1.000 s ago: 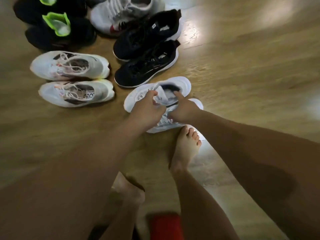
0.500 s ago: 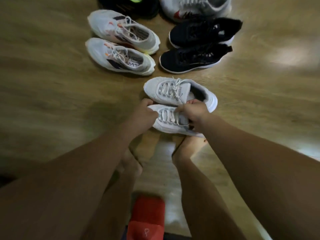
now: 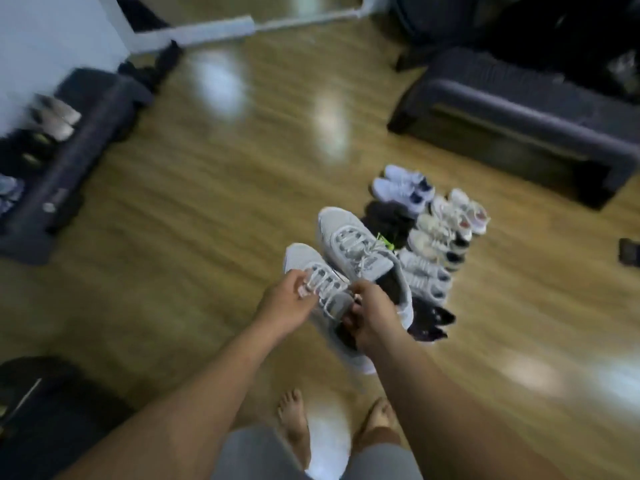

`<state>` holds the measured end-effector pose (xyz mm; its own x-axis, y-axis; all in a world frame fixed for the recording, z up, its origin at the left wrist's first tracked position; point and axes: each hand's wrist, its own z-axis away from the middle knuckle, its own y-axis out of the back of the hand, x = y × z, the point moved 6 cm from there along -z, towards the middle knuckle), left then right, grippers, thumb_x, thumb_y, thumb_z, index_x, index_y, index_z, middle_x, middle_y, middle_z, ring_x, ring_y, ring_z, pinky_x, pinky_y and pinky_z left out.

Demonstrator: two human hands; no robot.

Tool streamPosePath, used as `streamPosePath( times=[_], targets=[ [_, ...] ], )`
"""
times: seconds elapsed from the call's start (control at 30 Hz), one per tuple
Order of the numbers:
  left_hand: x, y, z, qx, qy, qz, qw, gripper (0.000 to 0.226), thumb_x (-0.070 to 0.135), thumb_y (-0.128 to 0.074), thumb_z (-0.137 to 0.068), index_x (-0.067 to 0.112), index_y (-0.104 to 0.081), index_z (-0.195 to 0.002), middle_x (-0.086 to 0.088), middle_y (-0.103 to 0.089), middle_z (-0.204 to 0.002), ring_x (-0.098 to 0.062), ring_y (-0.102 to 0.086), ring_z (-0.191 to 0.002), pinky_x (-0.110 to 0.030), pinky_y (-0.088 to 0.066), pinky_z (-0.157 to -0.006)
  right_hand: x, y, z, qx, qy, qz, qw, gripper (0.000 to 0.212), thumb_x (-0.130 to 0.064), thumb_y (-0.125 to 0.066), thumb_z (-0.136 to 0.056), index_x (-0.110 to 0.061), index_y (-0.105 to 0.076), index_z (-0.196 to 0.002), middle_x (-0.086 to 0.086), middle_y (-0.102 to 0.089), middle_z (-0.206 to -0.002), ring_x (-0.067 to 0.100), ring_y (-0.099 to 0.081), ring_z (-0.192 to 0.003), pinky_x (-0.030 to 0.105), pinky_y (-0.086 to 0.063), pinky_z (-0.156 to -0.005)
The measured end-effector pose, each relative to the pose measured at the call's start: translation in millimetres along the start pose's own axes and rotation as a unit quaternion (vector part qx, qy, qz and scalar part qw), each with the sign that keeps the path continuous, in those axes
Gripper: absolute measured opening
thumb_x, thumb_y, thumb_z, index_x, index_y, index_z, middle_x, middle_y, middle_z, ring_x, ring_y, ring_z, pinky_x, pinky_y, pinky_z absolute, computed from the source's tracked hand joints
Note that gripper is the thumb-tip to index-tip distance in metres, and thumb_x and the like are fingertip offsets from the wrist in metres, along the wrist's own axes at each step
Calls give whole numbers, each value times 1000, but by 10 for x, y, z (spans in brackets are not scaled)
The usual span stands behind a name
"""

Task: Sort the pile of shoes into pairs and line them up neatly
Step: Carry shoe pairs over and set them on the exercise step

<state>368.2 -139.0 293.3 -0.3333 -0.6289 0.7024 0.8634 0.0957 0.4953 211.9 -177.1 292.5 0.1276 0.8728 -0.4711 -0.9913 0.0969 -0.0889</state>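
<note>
Pair [image 3: 349,244] you held: was pale grey, white laces, dark lining.
Floor [image 3: 207,220] beyond your left hand [image 3: 287,303]: was honey-brown wood grain.
Row [image 3: 433,237] past your right hand [image 3: 372,315]: whites, black, a lime-green flash.
Your shorts [image 3: 249,455]: were grey.

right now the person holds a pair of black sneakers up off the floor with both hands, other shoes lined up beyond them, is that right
One detail is off: the held pair is light grey, not black. The head view shows the left hand and right hand holding the light grey sneakers up off the floor, with the other shoes lined up beyond them.
</note>
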Motion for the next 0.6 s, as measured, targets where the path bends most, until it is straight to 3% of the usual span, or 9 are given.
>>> streamPosePath(
  times=[0.13, 0.23, 0.37, 0.43, 0.53, 0.6],
  targets=[
    [177, 978, -15, 99, -29, 29, 994, 37, 24, -68, -80, 26, -62, -117, 0, -68, -116, -19, -63, -105, -31, -50, -89, -276, -958, 481, -79, -23, -16, 996, 11, -14, -52, -82, -13, -49, -72, 1, -50, -51, 17, -49, -39, 18, -38, -36],
    [182, 1794, -97, 174, -52, 48, 982, 41, 24, -69, -78, 21, -62, -119, -2, -63, -121, -19, -58, -113, -30, -46, -96, -447, -1798, 747, -141, -32, -18, 989, 27, -15, -45, -89, -12, -43, -63, -1, -47, -38, 14, -44, -26, 13, -35, -33],
    [88, 2529, -418, 219, -63, 15, 973, 49, 32, -73, -77, 19, -59, -122, 2, -52, -124, -16, -51, -119, -27, -41, -101, -695, -2784, 732, -184, -14, 24, 983, 28, -14, -45, -89, -11, -44, -61, -1, -47, -36, 15, -44, -24, 14, -37, -34],
    [27, 2794, -648, 220, -59, 15, 974, 58, 37, -75, -76, 20, -55, -128, 3, -43, -136, -14, -43, -129, -25, -35, -107, -815, -3251, 645, -187, -10, 48, 981, 23, -16, -47, -87, -8, -52, -66, 2, -54, -41, 19, -53, -32, 19, -45, -44],
    [-47, 3135, -958, 232, -14, 12, 973, 81, 39, -76, -72, 25, -39, -143, 2, -26, -151, -16, -33, -138, -28, -32, -111, -980, -3931, 456, -200, -19, 86, 976, 14, -20, -52, -79, -8, -59, -78, 6, -63, -57, 25, -59, -60, 28, -50, -74],
    [-62, 3361, -1163, 256, 53, 17, 965, 91, 39, -75, -72, 25, -27, -147, -3, -28, -149, -22, -39, -134, -31, -39, -102, -1093, -4368, 310, -210, -25, 105, 972, 14, -21, -54, -77, -9, -59, -81, 5, -61, -61, 24, -55, -61, 29, -45, -71]
  ],
)
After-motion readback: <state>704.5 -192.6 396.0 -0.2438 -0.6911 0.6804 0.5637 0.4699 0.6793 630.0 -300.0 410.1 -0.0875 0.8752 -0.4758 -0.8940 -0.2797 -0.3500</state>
